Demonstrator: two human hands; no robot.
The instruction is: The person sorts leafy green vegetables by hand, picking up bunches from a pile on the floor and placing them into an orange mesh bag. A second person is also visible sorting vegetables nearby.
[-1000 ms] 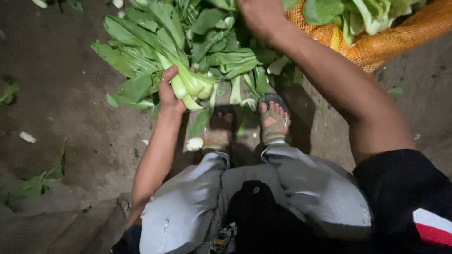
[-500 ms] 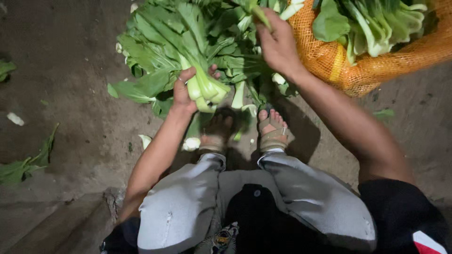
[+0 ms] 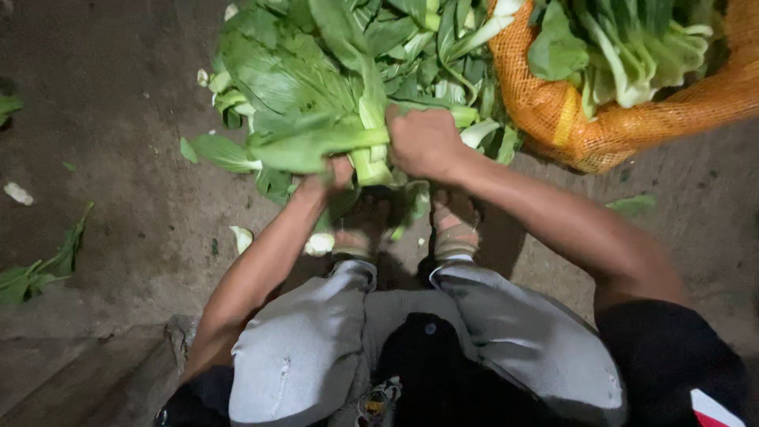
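**Both hands on a bunch of greens**

Far out from the left fingers, torn leaves (image 3: 35, 273) lie on the dirt floor (image 3: 118, 119), well apart from the work. Nearer, a pale stem scrap (image 3: 241, 237) sits just beside the left forearm.

The left hand (image 3: 328, 178) is closed around the bunch (image 3: 316, 119) from below, fingers curled under the pale stalk ends; the leaves fan up and away from the fingertips. The fingers are mostly hidden by leaf, so the grip looks firm but how tight it is cannot be told.

The right hand (image 3: 427, 142) grips the same bunch from the other side, fingers wrapped on the stalks, knuckles up, touching the left hand's hold or just beside it.

The bunch is probably light and floppy at the leaf end, stiffer and crisp at the stalks. Leaves bruise and tear easily; stalks may snap if bent. The thick stalk bases, where both hands already are, are the sound place to hold.

Beyond the right fingers stands an orange mesh sack (image 3: 601, 126) full of more greens (image 3: 624, 47).
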